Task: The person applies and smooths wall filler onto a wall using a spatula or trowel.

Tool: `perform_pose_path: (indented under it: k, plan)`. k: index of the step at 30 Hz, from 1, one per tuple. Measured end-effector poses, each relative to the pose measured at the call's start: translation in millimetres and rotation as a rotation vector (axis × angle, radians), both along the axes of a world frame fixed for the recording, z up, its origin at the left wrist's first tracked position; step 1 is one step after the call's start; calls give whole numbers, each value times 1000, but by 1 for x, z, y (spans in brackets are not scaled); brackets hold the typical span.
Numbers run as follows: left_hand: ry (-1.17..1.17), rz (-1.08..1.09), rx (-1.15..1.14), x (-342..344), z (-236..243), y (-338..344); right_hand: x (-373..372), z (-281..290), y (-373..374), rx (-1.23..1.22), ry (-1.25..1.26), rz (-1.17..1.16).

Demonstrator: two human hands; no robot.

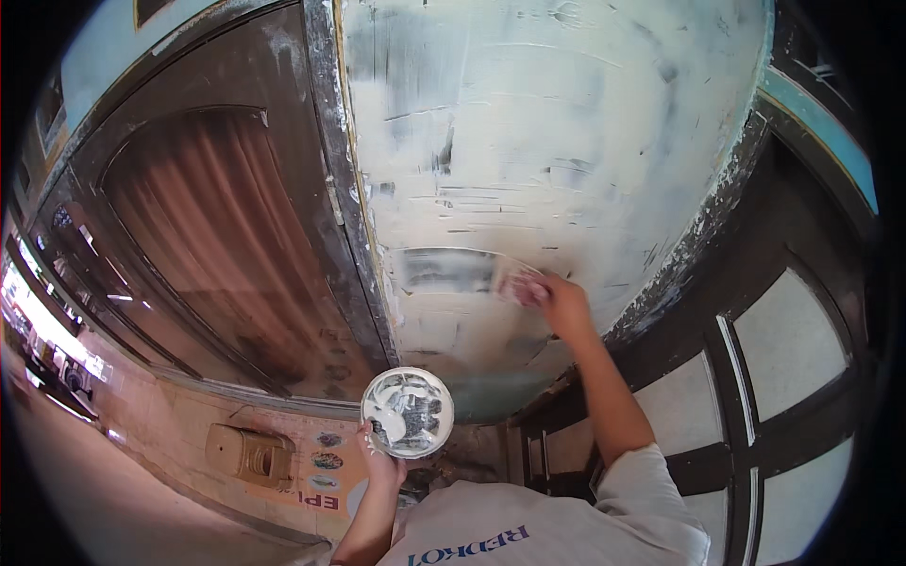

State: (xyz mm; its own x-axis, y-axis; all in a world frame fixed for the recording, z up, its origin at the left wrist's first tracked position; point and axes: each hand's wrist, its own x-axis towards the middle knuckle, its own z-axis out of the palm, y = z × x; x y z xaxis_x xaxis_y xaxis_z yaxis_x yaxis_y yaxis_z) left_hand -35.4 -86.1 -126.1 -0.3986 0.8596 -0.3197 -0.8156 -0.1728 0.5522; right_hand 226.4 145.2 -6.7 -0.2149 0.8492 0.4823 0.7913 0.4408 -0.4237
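My right hand (564, 304) is closed around a putty knife (508, 275), whose pale blade is pressed to the wall (566, 123). Motion blurs the blade a little. White filler coats the wall unevenly, with dark streaks and ridges showing through, and a grey patch (444, 271) lies just left of the blade. Lower down, my left hand (381, 464) grips a round tub (450, 415) by its near left side. The tub's open top faces up, and white filler (387, 423) clings to its inside and rim.
At left stands a dark framed door (293, 170) with a reddish-brown curtain behind its glass. Dark panelled doors (746, 377) with pale panes close in on the right. A brown plastic stool (247, 455) stands on the tiled floor beside a printed mat (326, 472).
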Motion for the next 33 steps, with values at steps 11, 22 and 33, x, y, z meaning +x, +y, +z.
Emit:
perform_pose_path:
  k: [11,22,33]
  plan:
    - [60,-140,-32,10,-6,20,-117,-31,-10,-63,-68,238]
    - [33,-116,-32,4,3,12,112,-19,-36,-108,370,-37]
    - [125,-169,-78,1,2,10,-11,-88,-44,-549,2042,137]
